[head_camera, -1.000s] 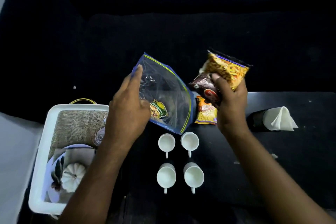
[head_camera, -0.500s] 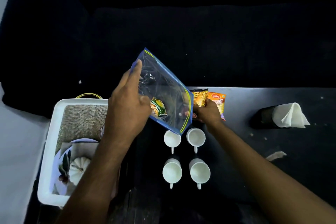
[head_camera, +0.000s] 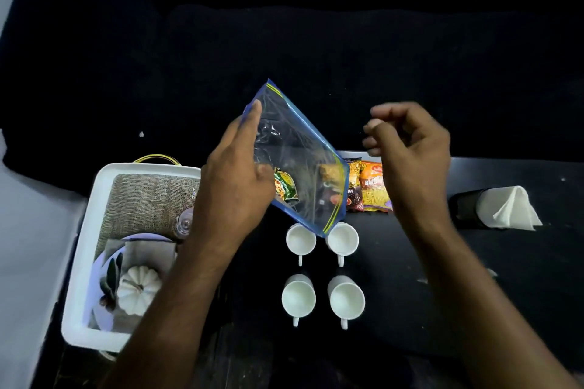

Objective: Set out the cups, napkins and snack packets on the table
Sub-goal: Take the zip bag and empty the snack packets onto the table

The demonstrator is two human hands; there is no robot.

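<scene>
My left hand (head_camera: 235,186) holds a clear zip bag (head_camera: 297,164) with a blue edge, tilted above the black table (head_camera: 474,294). A green snack packet (head_camera: 284,188) shows inside the bag. My right hand (head_camera: 407,148) hovers empty to the right of the bag, fingers loosely curled and apart. Below it, orange and dark snack packets (head_camera: 368,188) lie on the table. Several white cups (head_camera: 300,240) stand in a square in front of them. A white napkin (head_camera: 512,208) sits in a dark holder at the right.
A white bin (head_camera: 82,262) at the left holds burlap cloth (head_camera: 145,202), a plate, a small glass and a white pumpkin ornament (head_camera: 137,289). The dark background beyond the table is featureless.
My right hand set the yellow and brown packets down on the table beside the orange one, let go, and rose empty. The left hand kept holding the bag.
</scene>
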